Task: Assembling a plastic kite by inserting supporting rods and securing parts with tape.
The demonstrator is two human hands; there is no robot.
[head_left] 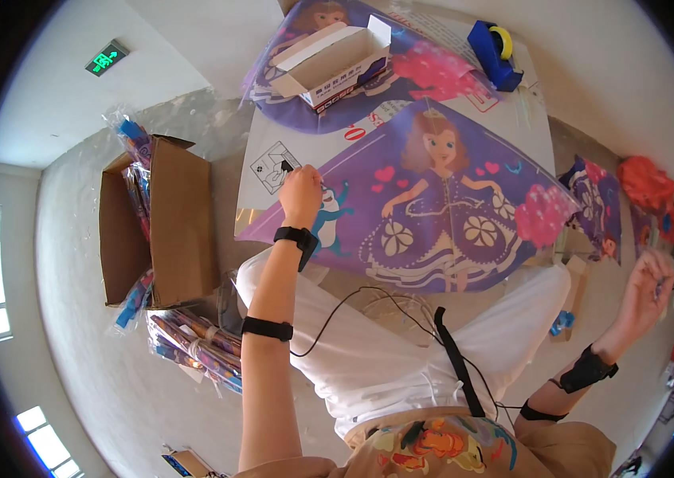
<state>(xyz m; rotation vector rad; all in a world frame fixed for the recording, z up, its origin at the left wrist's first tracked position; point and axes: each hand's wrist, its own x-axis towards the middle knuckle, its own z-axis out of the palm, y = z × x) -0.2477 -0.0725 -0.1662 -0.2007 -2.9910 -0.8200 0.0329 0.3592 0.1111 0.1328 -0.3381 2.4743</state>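
Note:
A purple kite (440, 207) printed with a cartoon girl in a dress lies spread over a table and my lap. My left hand (301, 193) rests on its left part, fingers closed around a small dark piece at the kite's upper left edge. My right hand (649, 287) is raised far out to the right, away from the kite, fingers curled; whether it holds a thin string is too small to tell. Both wrists wear black straps. A second purple kite (337, 103) lies further back under a white open box (335, 57).
An open brown carton (170, 223) stands on the floor at the left with packaged kites in it. A bundle of wrapped kites (193, 338) lies below it. A blue tape dispenser (495, 49) sits at the table's far right. More kites and red fabric (648, 183) lie at the right.

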